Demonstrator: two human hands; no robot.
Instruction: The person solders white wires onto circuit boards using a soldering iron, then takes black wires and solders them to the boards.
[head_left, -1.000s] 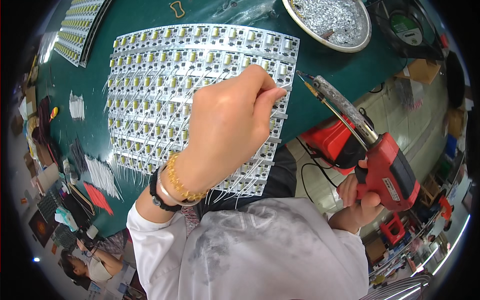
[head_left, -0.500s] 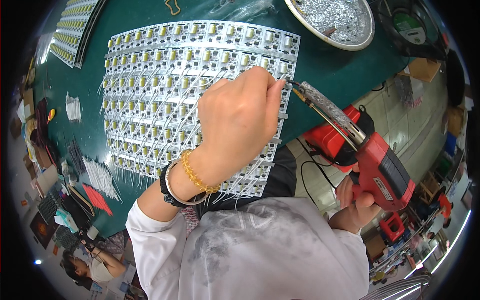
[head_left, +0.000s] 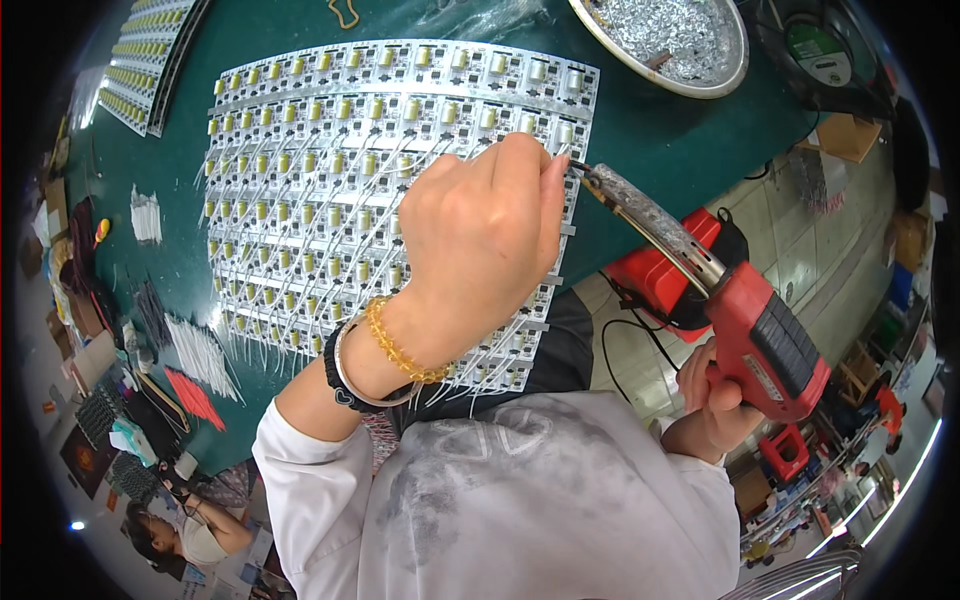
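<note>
One green table carries our circuit-board panel. Right of it we have the red soldering gun, wrapped by our right hand, long axis slanting, pointing up-left. Our left hand, over the panel and nearer the soldering tip just right of it, pinches; on what, we can't tell.

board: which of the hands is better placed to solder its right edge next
Right, probably: the right hand grips the soldering iron, whose tip is at that edge of the board. The left hand, with fingertips pinched there, holds no iron.
</note>
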